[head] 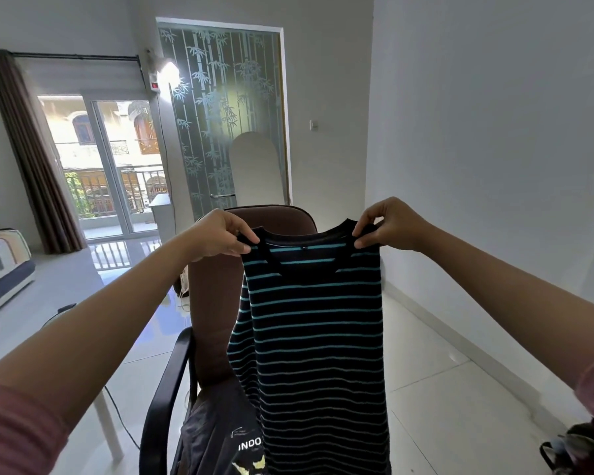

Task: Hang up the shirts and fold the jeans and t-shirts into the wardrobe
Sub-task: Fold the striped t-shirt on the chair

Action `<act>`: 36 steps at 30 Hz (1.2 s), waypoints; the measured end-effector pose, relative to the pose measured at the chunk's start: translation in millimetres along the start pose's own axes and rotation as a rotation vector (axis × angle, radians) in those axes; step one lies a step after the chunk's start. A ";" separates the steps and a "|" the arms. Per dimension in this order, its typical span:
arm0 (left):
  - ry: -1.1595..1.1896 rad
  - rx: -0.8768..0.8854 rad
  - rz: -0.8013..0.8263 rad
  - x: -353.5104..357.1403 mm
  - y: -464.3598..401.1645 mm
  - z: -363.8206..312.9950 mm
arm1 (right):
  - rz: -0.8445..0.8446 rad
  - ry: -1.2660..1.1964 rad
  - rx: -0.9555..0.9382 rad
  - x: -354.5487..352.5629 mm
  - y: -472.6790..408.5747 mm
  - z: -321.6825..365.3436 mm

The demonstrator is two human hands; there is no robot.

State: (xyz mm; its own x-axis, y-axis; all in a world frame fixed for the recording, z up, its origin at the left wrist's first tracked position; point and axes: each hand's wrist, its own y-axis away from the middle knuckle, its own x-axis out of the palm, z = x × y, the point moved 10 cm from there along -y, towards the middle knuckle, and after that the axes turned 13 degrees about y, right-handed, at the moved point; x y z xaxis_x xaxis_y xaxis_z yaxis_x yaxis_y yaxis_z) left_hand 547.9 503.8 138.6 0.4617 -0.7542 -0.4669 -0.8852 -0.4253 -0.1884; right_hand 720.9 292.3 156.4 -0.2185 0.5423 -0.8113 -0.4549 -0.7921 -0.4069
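Soft knit black-and-teal striped t-shirt [318, 337], shoulders pinched by left hand [225, 240] and right hand [390, 224].

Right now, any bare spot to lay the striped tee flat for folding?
Bare white table at left, between the bed and the brown chair. Open floor at right, along the wall. The chair seat is crowded with a dark printed garment. Both the left hand and right hand pinch the striped tee.

A home, a lived-in room. At ten o'clock a curtained balcony door [112, 166]; at nine a striped mattress [2, 265]. A brown armchair [213, 303] piled with clothes stands at six.
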 end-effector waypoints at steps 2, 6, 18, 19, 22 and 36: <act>0.013 -0.020 -0.041 -3.6 -1.3 0.9 | -0.011 -0.078 0.009 0.2 0.5 1.6; 0.106 -0.082 -0.098 -1.8 0.1 11.5 | 0.011 -0.196 0.000 5.5 4.9 9.8; 0.236 0.012 -0.196 -6.7 14.1 14.4 | -0.028 -0.181 0.017 10.7 18.8 7.4; 0.280 0.018 -0.169 -4.2 15.3 12.4 | -0.014 -0.173 0.012 12.3 19.3 8.9; 0.405 0.000 -0.062 4.0 16.8 9.2 | 0.009 -0.175 0.010 16.0 19.7 13.0; 0.324 -0.026 -0.020 -3.1 31.7 11.5 | 0.085 -0.333 0.072 22.6 19.1 13.8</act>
State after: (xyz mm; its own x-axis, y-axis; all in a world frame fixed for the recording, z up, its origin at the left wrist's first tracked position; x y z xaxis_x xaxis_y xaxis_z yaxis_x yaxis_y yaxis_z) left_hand 517.7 498.5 124.1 0.4762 -0.8640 -0.1633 -0.8762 -0.4507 -0.1705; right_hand 695.3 293.3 136.1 -0.5226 0.5464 -0.6545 -0.4800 -0.8230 -0.3038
